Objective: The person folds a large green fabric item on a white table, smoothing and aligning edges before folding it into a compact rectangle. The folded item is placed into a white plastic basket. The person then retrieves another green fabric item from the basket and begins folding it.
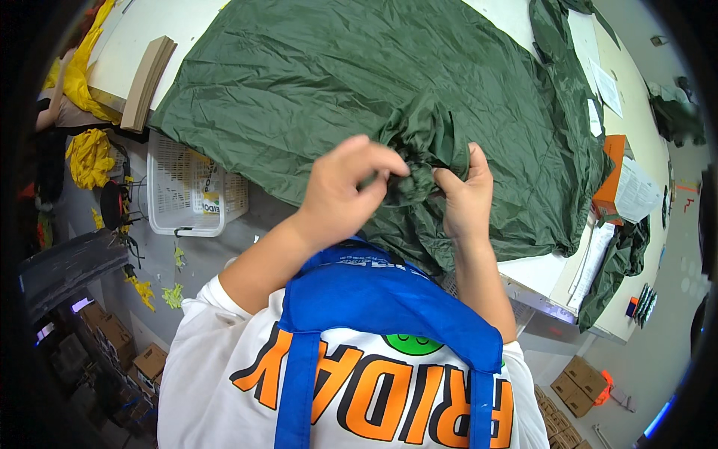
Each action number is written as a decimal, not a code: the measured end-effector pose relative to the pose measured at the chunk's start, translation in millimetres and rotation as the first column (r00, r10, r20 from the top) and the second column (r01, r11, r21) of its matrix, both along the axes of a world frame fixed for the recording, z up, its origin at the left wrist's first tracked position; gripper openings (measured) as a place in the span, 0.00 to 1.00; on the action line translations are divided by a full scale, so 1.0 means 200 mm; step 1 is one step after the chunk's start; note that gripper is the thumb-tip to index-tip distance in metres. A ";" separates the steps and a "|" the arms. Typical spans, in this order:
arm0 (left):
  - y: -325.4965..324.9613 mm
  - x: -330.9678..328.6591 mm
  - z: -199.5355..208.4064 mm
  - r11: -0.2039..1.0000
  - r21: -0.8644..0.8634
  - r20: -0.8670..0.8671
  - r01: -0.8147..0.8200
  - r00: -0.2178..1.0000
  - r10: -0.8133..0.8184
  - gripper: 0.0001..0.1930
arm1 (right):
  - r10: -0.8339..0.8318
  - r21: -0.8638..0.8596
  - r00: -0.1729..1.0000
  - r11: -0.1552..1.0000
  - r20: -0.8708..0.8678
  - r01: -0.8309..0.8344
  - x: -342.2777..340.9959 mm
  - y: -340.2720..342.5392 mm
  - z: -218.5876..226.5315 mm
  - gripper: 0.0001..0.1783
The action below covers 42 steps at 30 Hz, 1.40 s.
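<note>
A large sheet of dark green, crinkled fabric (299,82) is spread over the white table before me. Near its front edge, part of the fabric is gathered into a bunched, ruffled opening (413,183). My right hand (467,194) grips the right side of this gathered edge between thumb and fingers. On the left, my left hand (348,183) is curled, thumb and forefinger close to each other at the bunched edge. Whether a bit of cloth or cord sits between those fingertips is too blurred to make out.
A white plastic basket (161,187) stands left of the table, below a cardboard strip stack (147,84). Yellow fabric (91,159) hangs farther left, near another person's arm (52,108). An orange box (612,176) and papers (594,258) lie on the right. Cartons (580,385) stand lower right.
</note>
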State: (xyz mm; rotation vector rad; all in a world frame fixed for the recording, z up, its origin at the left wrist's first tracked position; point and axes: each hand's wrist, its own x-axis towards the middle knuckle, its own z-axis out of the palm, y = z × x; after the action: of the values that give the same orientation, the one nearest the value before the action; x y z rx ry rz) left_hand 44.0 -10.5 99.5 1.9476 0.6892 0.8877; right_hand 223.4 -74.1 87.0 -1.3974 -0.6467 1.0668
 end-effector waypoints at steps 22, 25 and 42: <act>0.58 -0.39 -0.29 0.944 -0.261 -0.355 -0.202 0.929 0.101 0.11 | 0.386 -0.441 0.426 0.897 0.818 0.034 0.11 -0.33 -0.56 0.35; 0.95 -0.71 -0.56 0.918 -0.348 -0.416 -0.189 0.909 0.029 0.10 | 0.565 -0.626 0.275 0.736 0.778 0.258 0.17 -0.49 -0.74 0.39; 0.26 -0.69 -0.62 0.458 -0.821 -0.025 -0.339 0.824 0.565 0.06 | 0.417 -0.486 0.261 0.645 0.871 0.590 0.32 -0.49 -0.84 0.32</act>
State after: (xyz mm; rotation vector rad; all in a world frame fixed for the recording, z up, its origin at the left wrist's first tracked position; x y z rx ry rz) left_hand -94.4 42.2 -24.8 0.7894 1.2410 0.8894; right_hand 287.6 -172.7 -81.7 -2.9568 -0.9882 0.0769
